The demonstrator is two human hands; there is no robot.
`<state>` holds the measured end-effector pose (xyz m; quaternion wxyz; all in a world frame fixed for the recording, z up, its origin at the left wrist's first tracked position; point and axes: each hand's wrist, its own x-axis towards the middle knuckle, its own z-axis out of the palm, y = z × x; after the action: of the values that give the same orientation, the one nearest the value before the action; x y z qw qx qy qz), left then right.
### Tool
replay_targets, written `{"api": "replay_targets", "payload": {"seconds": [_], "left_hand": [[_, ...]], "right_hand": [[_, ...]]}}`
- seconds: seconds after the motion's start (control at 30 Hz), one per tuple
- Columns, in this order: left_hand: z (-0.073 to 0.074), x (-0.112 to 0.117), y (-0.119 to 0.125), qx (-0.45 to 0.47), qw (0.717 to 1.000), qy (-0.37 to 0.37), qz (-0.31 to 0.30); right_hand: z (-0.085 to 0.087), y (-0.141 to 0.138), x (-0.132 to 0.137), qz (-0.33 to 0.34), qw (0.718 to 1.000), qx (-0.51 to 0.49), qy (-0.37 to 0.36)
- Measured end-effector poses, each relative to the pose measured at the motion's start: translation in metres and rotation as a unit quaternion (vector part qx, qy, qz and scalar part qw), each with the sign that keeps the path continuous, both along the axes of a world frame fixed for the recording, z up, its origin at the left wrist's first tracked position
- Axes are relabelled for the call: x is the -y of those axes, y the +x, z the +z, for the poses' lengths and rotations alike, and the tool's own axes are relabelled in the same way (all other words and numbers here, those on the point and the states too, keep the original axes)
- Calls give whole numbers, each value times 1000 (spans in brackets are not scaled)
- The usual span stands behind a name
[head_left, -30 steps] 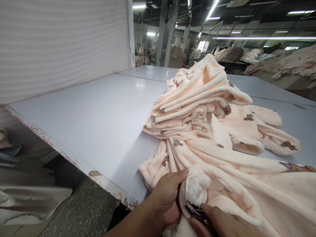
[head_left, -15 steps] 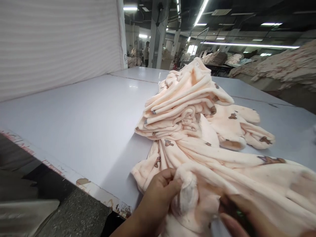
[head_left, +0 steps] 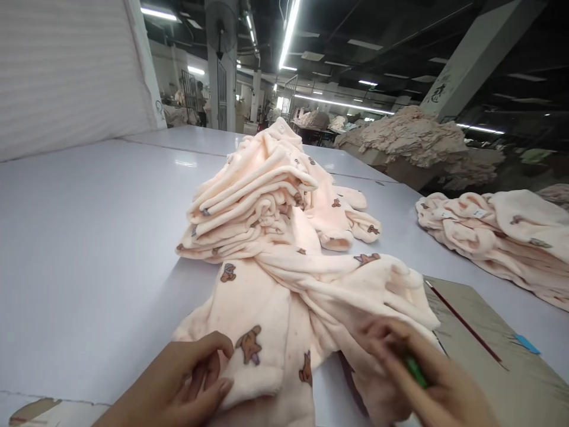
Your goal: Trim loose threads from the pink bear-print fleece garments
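Observation:
A pale peach fleece garment (head_left: 249, 320) with printed brown bears lies across the near side of the table, one flat fleece end pointing towards me. Just left of that end, my left hand (head_left: 195, 373) has its fingers curled, with thumb and forefinger apart and nothing gripped between them. My right hand (head_left: 413, 367), smeared by motion, is over the garment's right part. A small green object (head_left: 415, 370) is held in its palm; its kind is not clear. Behind the garment rises a folded stack of the same fleece (head_left: 249, 196).
To the right lies a grey-brown board or folder (head_left: 480, 332) bearing a dark red pencil (head_left: 466, 323) and a blue tab (head_left: 527, 344). Another fleece pile (head_left: 502, 237) is beyond it. Large cloth heaps (head_left: 413, 139) stand at the back. A white sheet (head_left: 71, 77) hangs at left.
My view has turned to the right. My left hand has let go of the bunched fleece, which now lies flatter. My right hand has moved up beside the garment's right part.

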<state>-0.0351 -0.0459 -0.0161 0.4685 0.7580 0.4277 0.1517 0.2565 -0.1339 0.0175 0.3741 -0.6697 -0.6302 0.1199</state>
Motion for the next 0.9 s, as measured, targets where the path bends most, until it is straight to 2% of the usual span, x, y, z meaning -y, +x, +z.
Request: {"api": "replay_targets", "payload": {"seconds": [0.03,0.1,0.17,0.23,0.3,0.37,0.47,0.53,0.57,0.67,0.77,0.83,0.9], "left_hand": [[10,0,5,-4,1000,17,-1],[31,0,15,21,997,72,1],[46,-4,28,62,990,120,-43],[51,-8,46,83,982,140,-99],[41,-10,66,68,982,133,-119],[18,-8,85,18,980,136,-147],[-21,-4,103,-85,942,220,-238],[-38,-3,105,-108,920,265,-268],[-42,-4,104,-104,919,272,-265],[-41,-4,97,-75,929,275,-235],[-33,-2,94,-56,937,260,-228],[-30,-1,95,-45,945,239,-217],[-28,-1,95,-36,955,229,-188]], "right_hand": [[4,17,2,-55,998,28,28],[7,45,5,-129,989,75,4],[5,60,8,-150,983,99,-38],[1,62,10,-141,983,102,-57],[0,53,12,-117,986,90,-71],[3,42,13,-98,989,74,-80],[13,34,10,-100,990,64,-73],[19,38,5,-117,988,80,-53],[20,41,3,-126,987,94,-43],[19,45,-2,-140,980,141,-3],[14,30,-1,-119,977,161,71],[9,13,3,-57,981,151,105],[0,-1,4,48,985,144,81]]}}
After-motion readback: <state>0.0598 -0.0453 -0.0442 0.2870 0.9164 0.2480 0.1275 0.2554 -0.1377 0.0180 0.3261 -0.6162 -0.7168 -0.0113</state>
